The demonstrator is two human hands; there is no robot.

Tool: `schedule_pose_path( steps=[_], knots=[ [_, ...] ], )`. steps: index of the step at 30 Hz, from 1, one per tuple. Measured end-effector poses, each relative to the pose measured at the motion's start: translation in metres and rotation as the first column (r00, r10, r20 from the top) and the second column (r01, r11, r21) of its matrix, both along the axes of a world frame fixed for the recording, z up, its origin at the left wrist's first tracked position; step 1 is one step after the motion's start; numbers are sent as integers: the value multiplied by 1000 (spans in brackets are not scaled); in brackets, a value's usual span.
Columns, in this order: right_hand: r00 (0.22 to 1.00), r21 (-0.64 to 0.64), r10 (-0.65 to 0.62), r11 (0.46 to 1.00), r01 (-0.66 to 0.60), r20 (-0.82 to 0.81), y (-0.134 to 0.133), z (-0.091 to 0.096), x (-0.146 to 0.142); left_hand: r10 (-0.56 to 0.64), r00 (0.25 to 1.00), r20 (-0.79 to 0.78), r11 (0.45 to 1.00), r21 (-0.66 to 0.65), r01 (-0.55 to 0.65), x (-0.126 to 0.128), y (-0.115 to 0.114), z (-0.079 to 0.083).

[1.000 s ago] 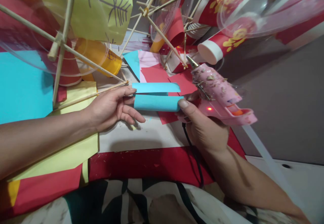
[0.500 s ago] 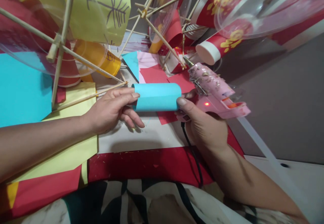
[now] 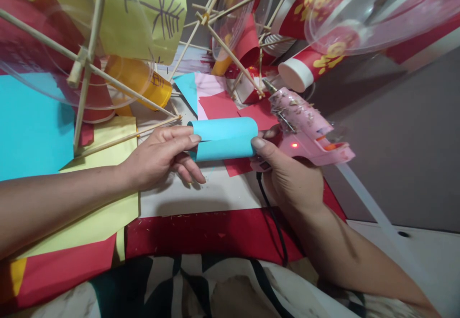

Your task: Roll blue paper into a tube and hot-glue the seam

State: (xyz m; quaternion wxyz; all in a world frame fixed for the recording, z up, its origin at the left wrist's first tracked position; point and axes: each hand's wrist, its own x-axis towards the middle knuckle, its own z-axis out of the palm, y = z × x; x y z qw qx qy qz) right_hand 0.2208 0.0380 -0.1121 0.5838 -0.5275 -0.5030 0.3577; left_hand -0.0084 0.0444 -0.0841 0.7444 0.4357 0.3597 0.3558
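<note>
Both hands (image 3: 158,157) (image 3: 293,179) hold blue paper (image 3: 230,148) curled tube-like, slightly gaping

1. A sheet of bright blue paper (image 3: 226,135), curled into a tube, lies sideways between the left hand (image 3: 168,157) and the right hand (image 3: 287,169), pinched at both ends. Its long edges meet at a slant (a dark sliver shows between them at the left end).

2. A pink glue gun (image 3: 304,126), its barrel crusted with debris, sits in the right hand, tilted with its metal nozzle (image 3: 269,86) up and leftward. A red light glows; a translucent stick (image 3: 366,200) juts from the rear.
</note>
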Motion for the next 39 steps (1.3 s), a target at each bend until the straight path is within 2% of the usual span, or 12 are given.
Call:
schedule_pose_path(
  steps=[11,16,21,25,33,39],
  knots=[
    [996,-44,11,999,-15,-83,0,3,-2,4,1000,-4,1000,8,-4,2,0,1],
    [999,-36,12,999,-14,-50,-1,3,-3,-43,997,-71,996,73,48,1,-1,-1],
    [998,-50,35,998,-37,-43,-2,2,-2,-2,995,-95,995,96,11,-1,0,-5],
    [998,-29,52,998,-53,-35,-2,3,-2,17,996,-90,998,68,-11,-1,0,-7],
    [992,0,89,996,-89,-86,-1,3,-4,-85,996,1,994,-63,85,0,2,-13],
    [983,28,84,996,-81,-166,2,5,-7,-92,995,-35,996,-16,91,0,1,-11]
  ],
)
